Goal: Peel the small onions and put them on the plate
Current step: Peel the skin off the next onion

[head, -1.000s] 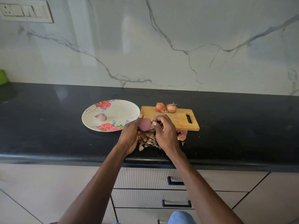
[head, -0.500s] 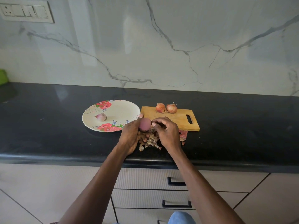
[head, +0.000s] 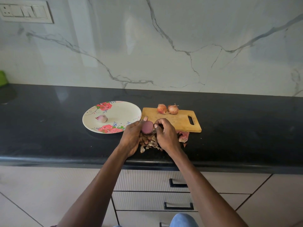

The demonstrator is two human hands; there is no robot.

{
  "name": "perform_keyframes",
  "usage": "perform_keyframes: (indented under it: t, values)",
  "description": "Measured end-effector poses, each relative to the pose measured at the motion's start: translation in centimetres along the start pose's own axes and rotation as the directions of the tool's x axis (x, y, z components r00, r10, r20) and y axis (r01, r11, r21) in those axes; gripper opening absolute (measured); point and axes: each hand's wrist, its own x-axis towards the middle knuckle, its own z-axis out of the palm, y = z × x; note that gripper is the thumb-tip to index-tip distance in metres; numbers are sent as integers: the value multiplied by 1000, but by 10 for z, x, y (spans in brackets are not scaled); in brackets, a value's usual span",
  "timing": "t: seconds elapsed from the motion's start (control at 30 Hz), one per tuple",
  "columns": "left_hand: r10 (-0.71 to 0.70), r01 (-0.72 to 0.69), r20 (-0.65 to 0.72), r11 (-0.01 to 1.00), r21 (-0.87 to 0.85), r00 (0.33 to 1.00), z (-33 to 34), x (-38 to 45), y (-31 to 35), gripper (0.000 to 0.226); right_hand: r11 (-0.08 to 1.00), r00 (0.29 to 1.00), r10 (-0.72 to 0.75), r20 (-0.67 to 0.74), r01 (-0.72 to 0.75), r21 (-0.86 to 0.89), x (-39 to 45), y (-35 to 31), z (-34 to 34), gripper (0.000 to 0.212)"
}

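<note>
1. Just in front of the cutting board (head: 172, 119), left hand (head: 131, 136) grips a peeled onion (head: 147, 127); right hand (head: 165, 135) pinches skin at its side.
2. Onion looks light, firm, prob. slippery; hold round the middle.
3. Two unpeeled onions (head: 167, 109) on board's far edge; plate (head: 121, 115) left of it w/ one peeled.

Readable text: none is to be made out.
Switch panel (head: 26, 11): no lettering can be read.
Plate (head: 124, 112): only a printed rose pattern is borne, no words.
Cutting board (head: 178, 120): no brand or mark is seen.
</note>
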Motion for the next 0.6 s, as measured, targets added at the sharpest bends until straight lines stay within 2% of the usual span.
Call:
perform_keyframes:
  t: [0.13,0.33,0.53,0.6]
  values:
    - [1,-2,-28,999,-34,1000,2,-1,-1,31,997,999,-43,12,44,-63,0,-1,2,10]
    - [0,1,-39,1000,3,999,2,1,-1,37,994,998,-64,17,66,-82,-1,-1,3,12]
    - [-7,5,-45,999,-50,999,5,-1,2,38,994,997,-71,2,71,-77,-3,-3,1,13]
    - [-12,11,-42,999,-32,999,4,-1,2,44,995,998,-70,5,70,-70,-4,-4,0,13]
